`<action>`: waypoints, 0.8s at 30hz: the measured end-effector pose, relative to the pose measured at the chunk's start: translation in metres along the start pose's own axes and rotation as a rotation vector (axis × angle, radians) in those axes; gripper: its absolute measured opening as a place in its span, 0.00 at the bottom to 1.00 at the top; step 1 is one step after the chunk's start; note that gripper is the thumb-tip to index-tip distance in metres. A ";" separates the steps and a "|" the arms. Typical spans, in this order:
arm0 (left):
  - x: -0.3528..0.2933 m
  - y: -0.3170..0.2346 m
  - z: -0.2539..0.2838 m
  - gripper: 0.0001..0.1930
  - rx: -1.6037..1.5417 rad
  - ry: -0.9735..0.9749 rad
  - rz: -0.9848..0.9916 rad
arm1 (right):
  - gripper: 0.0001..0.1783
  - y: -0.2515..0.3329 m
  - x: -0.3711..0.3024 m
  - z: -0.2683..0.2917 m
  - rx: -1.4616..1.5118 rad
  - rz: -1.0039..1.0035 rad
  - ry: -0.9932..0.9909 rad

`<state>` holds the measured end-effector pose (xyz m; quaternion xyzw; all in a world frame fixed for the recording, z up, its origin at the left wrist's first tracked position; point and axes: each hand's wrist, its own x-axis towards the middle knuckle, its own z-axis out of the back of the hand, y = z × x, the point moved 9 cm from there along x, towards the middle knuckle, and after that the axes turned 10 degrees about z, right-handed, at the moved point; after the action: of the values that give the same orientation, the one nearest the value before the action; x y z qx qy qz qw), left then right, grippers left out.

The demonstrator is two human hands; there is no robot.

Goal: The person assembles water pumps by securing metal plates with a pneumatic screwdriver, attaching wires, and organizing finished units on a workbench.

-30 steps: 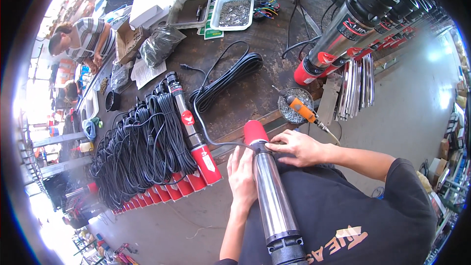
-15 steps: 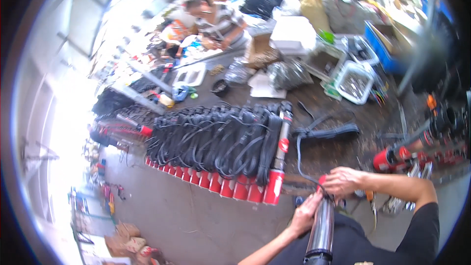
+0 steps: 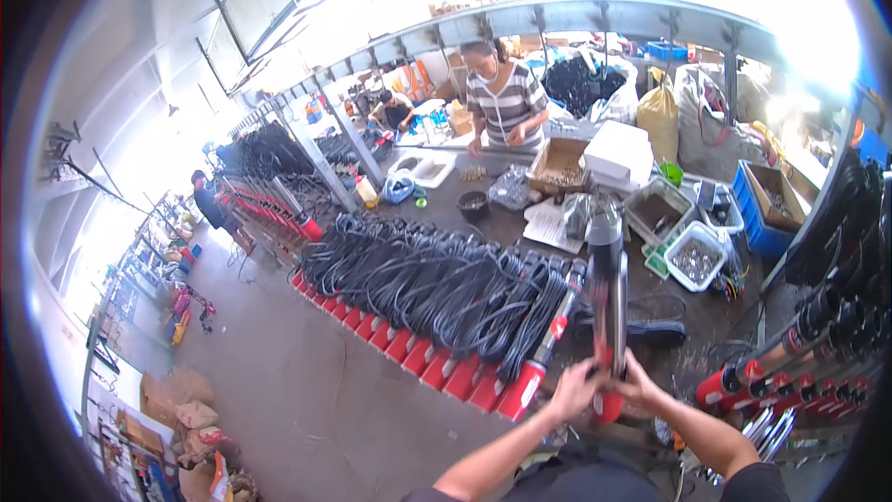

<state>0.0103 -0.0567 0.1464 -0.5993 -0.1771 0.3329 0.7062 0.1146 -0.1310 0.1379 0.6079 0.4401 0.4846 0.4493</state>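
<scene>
Swung upright since earlier, the long red-ended shiny steel cylinder (image 3: 609, 302) is at the worktop's (image 3: 720, 311) near edge, left hand (image 3: 572, 392) and right hand (image 3: 637, 383) clasping it low; probably heavy, rigid, slippery: support its bottom.

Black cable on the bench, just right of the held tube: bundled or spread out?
Mostly bundled: the cable shows as a long, flat bunch on the bench. The tube hides part of it.

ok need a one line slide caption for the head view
Left hand and right hand grip a steel cylinder near its red end, beside a row of coiled black cables.
</scene>
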 end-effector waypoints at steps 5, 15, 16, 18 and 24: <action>0.090 0.075 -0.025 0.26 0.243 -0.066 0.269 | 0.23 -0.097 0.014 0.061 -0.018 -0.174 -0.333; 0.085 0.133 -0.084 0.35 0.645 0.045 0.522 | 0.51 -0.208 -0.069 0.083 -0.354 -0.459 -0.514; 0.090 0.149 -0.076 0.32 0.522 0.041 0.507 | 0.53 -0.206 -0.069 0.081 -0.501 -0.552 -0.450; 0.089 0.172 -0.066 0.26 0.271 0.090 0.580 | 0.58 -0.193 -0.067 0.070 -0.428 -0.544 -0.416; 0.067 0.135 -0.068 0.20 0.304 0.156 0.259 | 0.33 -0.182 -0.087 0.059 0.398 -0.555 -0.286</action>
<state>0.0680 -0.0527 -0.0083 -0.5275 0.0090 0.3962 0.7515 0.1426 -0.1841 -0.0636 0.6024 0.6065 0.1592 0.4939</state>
